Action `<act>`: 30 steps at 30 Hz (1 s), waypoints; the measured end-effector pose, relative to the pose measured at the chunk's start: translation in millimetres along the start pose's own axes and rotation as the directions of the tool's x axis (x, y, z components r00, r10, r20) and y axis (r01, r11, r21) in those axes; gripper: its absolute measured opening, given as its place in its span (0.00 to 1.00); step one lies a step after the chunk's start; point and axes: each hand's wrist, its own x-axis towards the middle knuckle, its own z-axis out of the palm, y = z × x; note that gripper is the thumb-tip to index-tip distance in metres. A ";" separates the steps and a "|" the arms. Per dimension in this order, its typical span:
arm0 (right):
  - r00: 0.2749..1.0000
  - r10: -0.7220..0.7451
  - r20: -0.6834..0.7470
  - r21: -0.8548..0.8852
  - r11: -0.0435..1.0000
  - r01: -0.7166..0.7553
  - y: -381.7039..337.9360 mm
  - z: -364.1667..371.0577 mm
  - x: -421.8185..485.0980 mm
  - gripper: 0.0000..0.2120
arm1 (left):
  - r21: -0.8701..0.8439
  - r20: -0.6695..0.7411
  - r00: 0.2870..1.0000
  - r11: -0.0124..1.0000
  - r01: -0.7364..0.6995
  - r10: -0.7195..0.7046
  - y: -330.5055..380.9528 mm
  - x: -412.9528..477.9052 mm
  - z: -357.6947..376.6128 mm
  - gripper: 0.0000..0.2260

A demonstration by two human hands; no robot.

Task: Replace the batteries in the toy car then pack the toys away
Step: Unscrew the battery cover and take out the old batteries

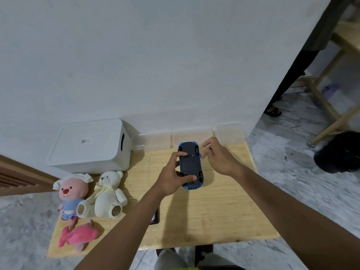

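A white storage box (88,148) sits at the tabletop's (224,211) far left corner. The left hand (172,177) fingers grasp the upturned blue toy car (191,165) near the far edge; the right hand (220,157) fingers are loosely spread, touching its side.

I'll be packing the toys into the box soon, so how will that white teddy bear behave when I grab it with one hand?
The teddy bear looks soft and stuffed, so it will probably squash under your fingers and its limbs will flop. It is likely light for its size. It sits leaning beside the pink plush, so lifting it may nudge that over.
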 end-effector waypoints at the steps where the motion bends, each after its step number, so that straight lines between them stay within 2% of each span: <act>1: 1.000 -0.011 0.014 0.037 0.999 0.011 -1.6 -0.7 1.6 0.08 | -0.008 0.000 1.000 1.000 0.005 -0.005 -0.7 0.3 0.5 0.33; 3: 1.000 -0.030 -0.004 0.149 0.988 0.030 -4.5 0.5 5.0 0.04 | -0.029 -0.004 1.000 0.999 0.016 -0.016 -2.3 0.9 0.6 0.32; 7: 0.997 -0.032 -0.071 0.365 0.929 0.056 -5.1 6.7 10.1 0.04 | -0.039 -0.015 1.000 0.999 0.026 -0.026 -5.4 0.4 0.3 0.31; 11: 0.978 -0.058 -0.201 0.349 0.928 0.127 -10.1 10.4 7.6 0.06 | -0.019 -0.030 0.999 1.000 0.017 -0.018 -6.3 -1.6 -1.5 0.28; 16: 0.921 0.014 -0.389 0.392 0.907 0.152 -14.0 17.3 0.6 0.07 | -0.012 -0.033 0.999 1.000 0.026 -0.026 -8.1 -5.4 -5.1 0.27; 20: 0.914 -0.048 -0.403 0.373 0.903 0.212 -11.7 26.7 -5.6 0.07 | 0.004 -0.033 0.999 1.000 0.014 -0.014 -8.0 -7.6 -5.1 0.27; 30: 0.923 -0.050 -0.381 0.402 0.891 0.214 -7.4 27.8 -9.5 0.07 | -0.004 -0.022 0.999 0.999 0.034 -0.034 -9.9 -13.0 -0.3 0.27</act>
